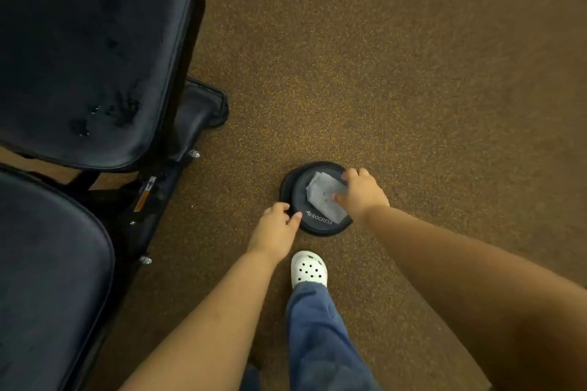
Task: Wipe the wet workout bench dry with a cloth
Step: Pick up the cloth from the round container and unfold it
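A folded grey cloth (324, 196) lies on a round black disc (297, 197) marked PROGRESS on the floor. My right hand (360, 192) reaches down onto the cloth, fingers curled over its right edge and thumb against its side. My left hand (275, 225) hovers at the disc's left rim, fingers loosely bent, holding nothing. The black padded workout bench (92, 51) stands at the left, its upper pad showing dark wet patches and worn spots. A second pad (47, 270) sits below it.
Speckled brown rubber floor (413, 73) spreads to the right. The bench's black metal frame (152, 200) with bolts and a warning sticker runs between the pads. My foot in a white clog (308, 268) and blue trouser leg stand just below the disc.
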The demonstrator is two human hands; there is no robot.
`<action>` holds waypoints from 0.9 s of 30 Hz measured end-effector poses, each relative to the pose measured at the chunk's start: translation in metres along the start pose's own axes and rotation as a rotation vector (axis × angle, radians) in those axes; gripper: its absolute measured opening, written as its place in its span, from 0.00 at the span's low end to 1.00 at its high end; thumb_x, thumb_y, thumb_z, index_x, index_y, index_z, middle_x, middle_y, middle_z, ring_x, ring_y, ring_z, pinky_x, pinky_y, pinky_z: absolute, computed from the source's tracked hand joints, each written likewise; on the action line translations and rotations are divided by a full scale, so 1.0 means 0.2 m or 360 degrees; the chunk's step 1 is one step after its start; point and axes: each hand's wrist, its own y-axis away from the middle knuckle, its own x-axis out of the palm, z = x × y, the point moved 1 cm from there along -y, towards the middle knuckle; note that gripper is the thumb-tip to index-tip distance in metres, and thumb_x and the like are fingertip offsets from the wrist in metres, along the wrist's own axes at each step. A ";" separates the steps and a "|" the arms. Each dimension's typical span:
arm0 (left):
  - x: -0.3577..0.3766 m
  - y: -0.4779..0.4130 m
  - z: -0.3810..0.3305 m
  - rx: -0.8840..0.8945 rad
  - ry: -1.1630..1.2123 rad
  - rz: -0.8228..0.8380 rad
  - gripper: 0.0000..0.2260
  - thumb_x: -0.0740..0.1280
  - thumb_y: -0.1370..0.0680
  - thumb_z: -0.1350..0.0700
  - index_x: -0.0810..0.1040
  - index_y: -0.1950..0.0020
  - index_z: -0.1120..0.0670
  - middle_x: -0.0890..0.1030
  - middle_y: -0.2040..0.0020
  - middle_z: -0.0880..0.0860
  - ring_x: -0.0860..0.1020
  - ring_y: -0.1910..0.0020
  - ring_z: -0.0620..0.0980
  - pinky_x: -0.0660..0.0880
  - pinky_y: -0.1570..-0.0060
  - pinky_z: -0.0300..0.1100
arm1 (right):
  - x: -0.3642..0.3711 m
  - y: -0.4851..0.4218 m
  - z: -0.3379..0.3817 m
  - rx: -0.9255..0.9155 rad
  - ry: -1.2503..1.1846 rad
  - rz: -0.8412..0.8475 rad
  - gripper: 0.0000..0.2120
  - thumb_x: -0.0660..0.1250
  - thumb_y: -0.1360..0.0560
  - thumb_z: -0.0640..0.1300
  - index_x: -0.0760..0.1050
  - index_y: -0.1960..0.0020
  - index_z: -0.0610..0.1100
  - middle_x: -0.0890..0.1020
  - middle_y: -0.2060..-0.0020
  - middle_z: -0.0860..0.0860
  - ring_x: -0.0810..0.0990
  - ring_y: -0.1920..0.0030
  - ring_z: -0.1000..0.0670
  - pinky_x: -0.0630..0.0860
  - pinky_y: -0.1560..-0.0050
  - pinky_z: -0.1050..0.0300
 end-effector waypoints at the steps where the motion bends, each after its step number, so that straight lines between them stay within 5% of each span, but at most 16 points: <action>1: 0.02 -0.03 0.00 0.0005 0.0050 0.0014 0.19 0.60 0.19 0.49 0.68 0.30 0.55 0.74 0.36 0.55 0.73 0.38 0.51 0.69 0.41 0.43 | 0.00 -0.01 0.01 -0.0010 0.0038 0.0013 0.22 0.65 0.23 0.48 0.66 0.32 0.43 0.69 0.37 0.43 0.69 0.35 0.40 0.69 0.37 0.44; 9: 0.16 -0.02 0.00 -0.0059 0.0564 0.0361 0.22 0.62 0.19 0.53 0.63 0.25 0.54 0.74 0.34 0.54 0.71 0.34 0.51 0.65 0.39 0.41 | 0.06 -0.01 0.01 0.0011 0.0001 0.0109 0.19 0.64 0.22 0.49 0.68 0.35 0.41 0.71 0.39 0.42 0.71 0.38 0.41 0.69 0.40 0.51; 18: 0.07 0.23 0.03 -0.0045 0.0742 0.0236 0.22 0.62 0.19 0.54 0.63 0.26 0.55 0.77 0.37 0.53 0.73 0.37 0.50 0.65 0.41 0.39 | 0.09 0.29 0.08 -0.0036 -0.0370 0.0042 0.11 0.64 0.22 0.48 0.70 0.46 0.42 0.75 0.55 0.48 0.73 0.56 0.49 0.65 0.65 0.59; 27: -0.11 0.57 0.14 0.0009 0.0769 0.0081 0.21 0.62 0.19 0.52 0.65 0.27 0.54 0.77 0.38 0.51 0.74 0.37 0.49 0.68 0.37 0.43 | 0.10 0.65 0.22 -0.0068 -0.0747 -0.0025 0.10 0.69 0.25 0.49 0.75 0.49 0.43 0.79 0.54 0.49 0.76 0.57 0.52 0.70 0.63 0.62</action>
